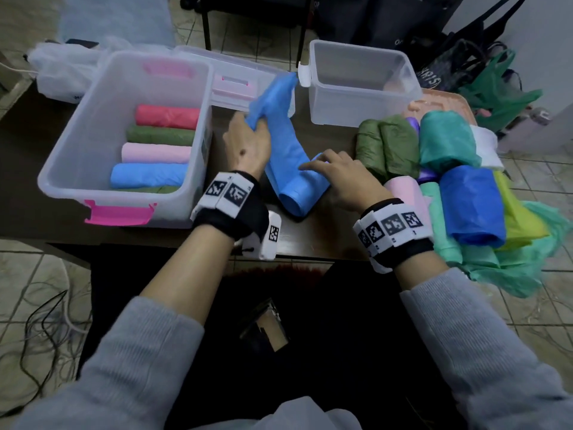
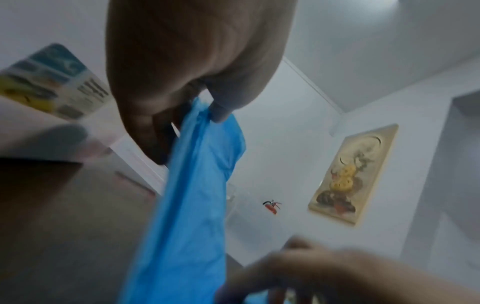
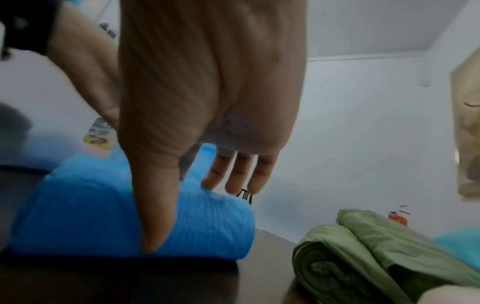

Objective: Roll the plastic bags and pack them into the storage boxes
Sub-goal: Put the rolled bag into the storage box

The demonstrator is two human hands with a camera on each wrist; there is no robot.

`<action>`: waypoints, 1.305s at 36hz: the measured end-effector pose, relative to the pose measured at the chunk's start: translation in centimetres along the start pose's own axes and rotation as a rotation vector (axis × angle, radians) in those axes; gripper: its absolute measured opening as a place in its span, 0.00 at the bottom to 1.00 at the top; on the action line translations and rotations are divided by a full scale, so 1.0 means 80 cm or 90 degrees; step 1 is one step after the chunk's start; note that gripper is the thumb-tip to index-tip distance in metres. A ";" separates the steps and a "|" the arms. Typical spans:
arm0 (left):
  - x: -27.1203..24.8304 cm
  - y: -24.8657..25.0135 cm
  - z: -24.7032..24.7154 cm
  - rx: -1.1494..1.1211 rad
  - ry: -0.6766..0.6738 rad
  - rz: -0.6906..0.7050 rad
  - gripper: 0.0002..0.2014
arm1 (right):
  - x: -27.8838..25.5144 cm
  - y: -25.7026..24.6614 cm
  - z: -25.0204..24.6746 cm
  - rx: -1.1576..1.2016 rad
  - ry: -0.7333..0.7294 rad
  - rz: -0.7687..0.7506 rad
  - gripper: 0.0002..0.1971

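Observation:
A light blue plastic bag (image 1: 286, 150) lies on the dark table between two clear boxes, its near end rolled into a tube (image 3: 207, 226). My left hand (image 1: 251, 138) grips the bag's loose far end (image 2: 205, 144) and holds it taut above the table. My right hand (image 1: 338, 172) rests on the rolled part with fingers (image 3: 233, 174) straight and thumb down its front. The large clear box (image 1: 62, 169) with pink latches holds several rolled bags: red, green, pink, blue. The smaller clear box (image 1: 362, 85) behind is empty.
A heap of rolled and loose bags (image 1: 465, 187), olive, teal, dark blue, pink and yellow, fills the table's right end. Two olive rolls (image 3: 363, 253) lie right beside my right hand. A box lid (image 1: 235, 85) lies behind the large box. The table's front edge runs under my wrists.

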State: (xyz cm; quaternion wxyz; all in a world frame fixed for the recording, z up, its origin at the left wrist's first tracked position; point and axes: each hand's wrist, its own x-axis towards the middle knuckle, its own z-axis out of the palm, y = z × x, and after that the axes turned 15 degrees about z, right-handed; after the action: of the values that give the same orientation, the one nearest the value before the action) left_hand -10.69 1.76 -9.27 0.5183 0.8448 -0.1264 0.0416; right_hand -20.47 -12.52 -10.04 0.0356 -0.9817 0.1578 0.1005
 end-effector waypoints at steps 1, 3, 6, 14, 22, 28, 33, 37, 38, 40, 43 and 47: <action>0.005 0.004 0.000 -0.020 0.010 -0.020 0.17 | 0.000 -0.002 0.000 -0.038 0.016 0.001 0.31; 0.015 0.009 0.000 -0.051 0.035 -0.039 0.19 | -0.001 -0.007 0.002 -0.075 0.043 -0.003 0.29; 0.019 0.014 0.000 0.065 0.071 0.055 0.20 | 0.000 -0.010 0.006 -0.081 0.046 -0.025 0.25; 0.002 -0.007 0.031 0.338 -0.375 0.198 0.17 | -0.013 -0.016 0.010 -0.071 -0.051 -0.008 0.31; -0.003 -0.030 0.055 0.264 -0.620 0.291 0.23 | -0.036 -0.028 0.037 -0.031 -0.072 -0.036 0.27; 0.003 -0.053 0.061 0.299 -0.667 0.297 0.30 | -0.045 -0.036 0.043 -0.007 -0.054 -0.054 0.26; 0.009 -0.051 0.060 0.328 -0.695 0.309 0.32 | -0.045 -0.043 0.041 0.029 -0.065 -0.095 0.24; 0.010 -0.051 0.057 0.330 -0.700 0.312 0.33 | -0.042 -0.048 0.037 0.060 -0.096 -0.076 0.22; 0.011 -0.051 0.057 0.329 -0.697 0.313 0.33 | -0.041 -0.047 0.037 0.077 -0.106 -0.065 0.23; 0.012 -0.050 0.057 0.323 -0.695 0.311 0.33 | -0.041 -0.047 0.037 0.113 -0.121 -0.048 0.25; 0.014 -0.046 0.057 0.310 -0.698 0.302 0.34 | -0.042 -0.046 0.034 0.170 -0.130 -0.034 0.28; 0.013 -0.042 0.057 0.320 -0.690 0.304 0.31 | -0.042 -0.044 0.029 0.162 -0.125 -0.024 0.22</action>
State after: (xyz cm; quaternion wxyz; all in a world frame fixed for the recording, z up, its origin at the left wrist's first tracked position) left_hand -9.07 -1.03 -14.02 0.1434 0.7903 -0.5412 -0.2489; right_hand -22.88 -7.96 -11.46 0.1769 -0.9575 0.1467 0.1743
